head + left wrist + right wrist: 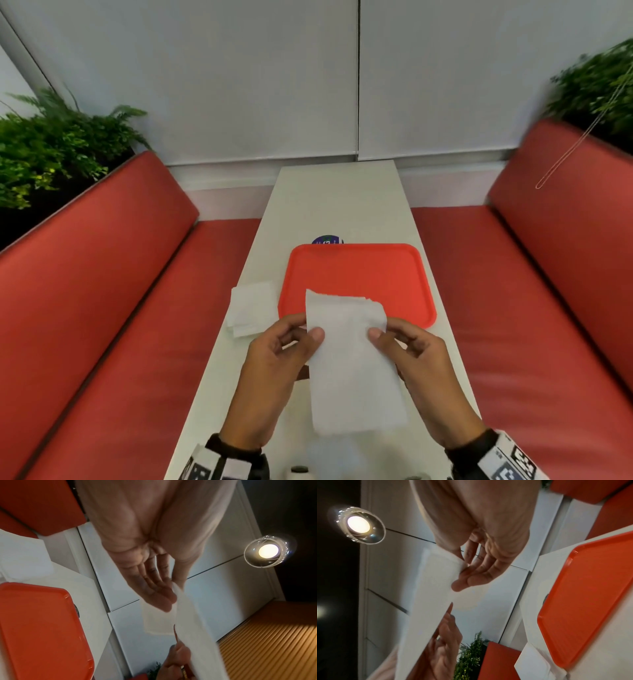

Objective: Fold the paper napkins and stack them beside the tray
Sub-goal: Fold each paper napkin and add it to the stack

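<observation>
1. Nearest to us is the paper napkin (349,359), a long white strip held up above the tabletop (335,205), its far end over the near edge of the red tray (356,274).
2. At the left, a small stack of folded napkins (251,310) lies on the tabletop just beside the tray's left rim; we judge this to be the pile the task is building.
3. Our left hand (274,370) pinches the strip's left edge, thumb on top and fingers (159,595) behind the sheet.
4. Our right hand (421,363) pinches the right edge the same way, with its fingers (476,574) lying against the underside.
5. We judge the napkin very light, soft and limp: it sags without support, creases at once and would tear if tugged.
6. We would hold it lightly near the corners or along the edges, so that the ends can be brought together squarely.
7. We expect a draught or a quick move to flutter it, so the fold is best pressed flat on the tabletop.
</observation>
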